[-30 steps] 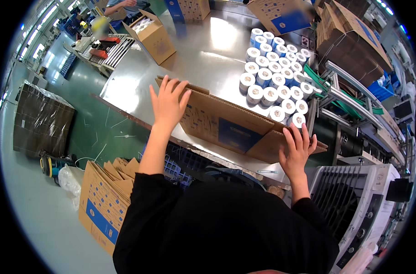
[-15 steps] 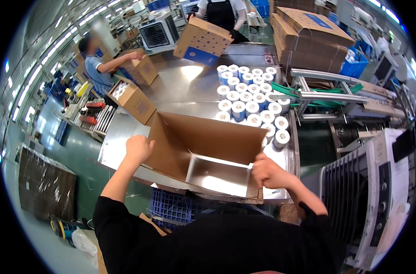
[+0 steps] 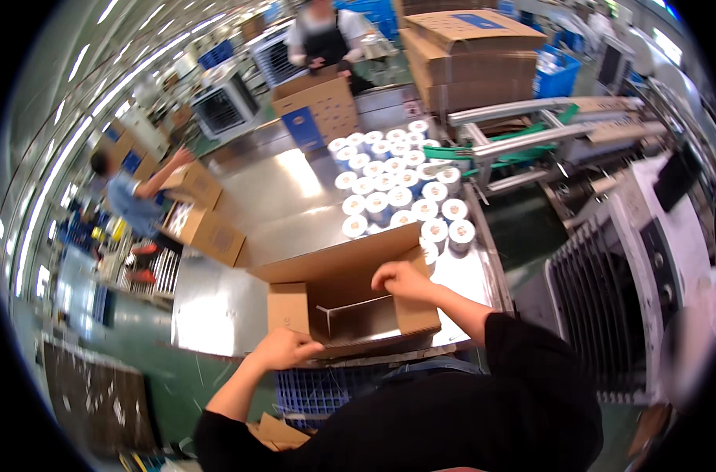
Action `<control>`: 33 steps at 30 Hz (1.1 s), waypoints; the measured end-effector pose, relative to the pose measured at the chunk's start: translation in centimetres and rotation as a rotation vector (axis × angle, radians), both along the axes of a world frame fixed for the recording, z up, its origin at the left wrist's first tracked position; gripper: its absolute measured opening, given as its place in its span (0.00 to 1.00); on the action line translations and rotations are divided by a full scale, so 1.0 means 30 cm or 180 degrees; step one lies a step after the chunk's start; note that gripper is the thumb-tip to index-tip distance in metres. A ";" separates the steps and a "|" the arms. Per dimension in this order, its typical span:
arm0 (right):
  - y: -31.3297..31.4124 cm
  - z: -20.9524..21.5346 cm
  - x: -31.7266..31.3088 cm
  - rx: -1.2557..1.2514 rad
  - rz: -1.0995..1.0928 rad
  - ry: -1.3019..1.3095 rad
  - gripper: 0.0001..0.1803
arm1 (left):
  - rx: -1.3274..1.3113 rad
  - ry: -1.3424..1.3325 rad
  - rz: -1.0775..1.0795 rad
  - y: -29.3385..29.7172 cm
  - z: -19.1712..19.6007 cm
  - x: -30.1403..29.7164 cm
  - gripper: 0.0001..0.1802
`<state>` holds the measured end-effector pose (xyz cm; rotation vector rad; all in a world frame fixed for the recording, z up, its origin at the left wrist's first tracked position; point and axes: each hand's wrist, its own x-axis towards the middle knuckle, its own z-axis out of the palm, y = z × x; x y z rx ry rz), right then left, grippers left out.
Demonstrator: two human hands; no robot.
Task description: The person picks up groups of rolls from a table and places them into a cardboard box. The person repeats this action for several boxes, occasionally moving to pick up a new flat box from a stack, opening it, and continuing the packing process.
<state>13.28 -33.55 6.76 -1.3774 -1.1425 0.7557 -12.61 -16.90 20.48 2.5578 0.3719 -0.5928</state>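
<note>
An open-topped cardboard box (image 3: 334, 263) stands at the near side of the metal table, its side flaps folded inward. My left hand (image 3: 285, 348) is closed on its near left edge, with the thumb toward the inside; the other fingertips are partly hidden. Above the right flap (image 3: 415, 313) is my right hand (image 3: 403, 281), its fingers loosely bent and nothing visible between them. A bright, shiny surface shows at the box's bottom. Behind the box, many white-topped cylindrical rolls (image 3: 401, 177) with blue sides stand in a cluster.
Two more cartons (image 3: 212, 236) stand at the table's left, where a person in blue (image 3: 134, 200) reaches over one. Across the table a person in a black apron (image 3: 326, 39) is behind an upright carton (image 3: 314, 110). Stacked cardboard (image 3: 472, 63) and a metal-railed conveyor (image 3: 523, 134) lie right.
The box's side flaps have swung inward. My left hand moved down to the near edge, my right hand inward over the box. The far person's carton went from tilted to upright on the table.
</note>
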 end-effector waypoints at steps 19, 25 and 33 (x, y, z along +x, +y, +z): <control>-0.236 0.026 -0.039 -0.0744 -0.1356 0.0123 0.54 | 0.1417 -0.0763 0.1391 0.323 -0.089 0.373 0.22; -0.203 -0.059 -0.060 -0.0201 -0.1290 0.1102 0.44 | 0.1323 -0.0761 0.0121 0.271 -0.305 0.191 0.29; -0.008 -0.348 -0.214 -0.1220 -0.2240 0.0897 0.31 | 0.0738 -0.1475 0.0289 0.598 -0.377 0.028 0.32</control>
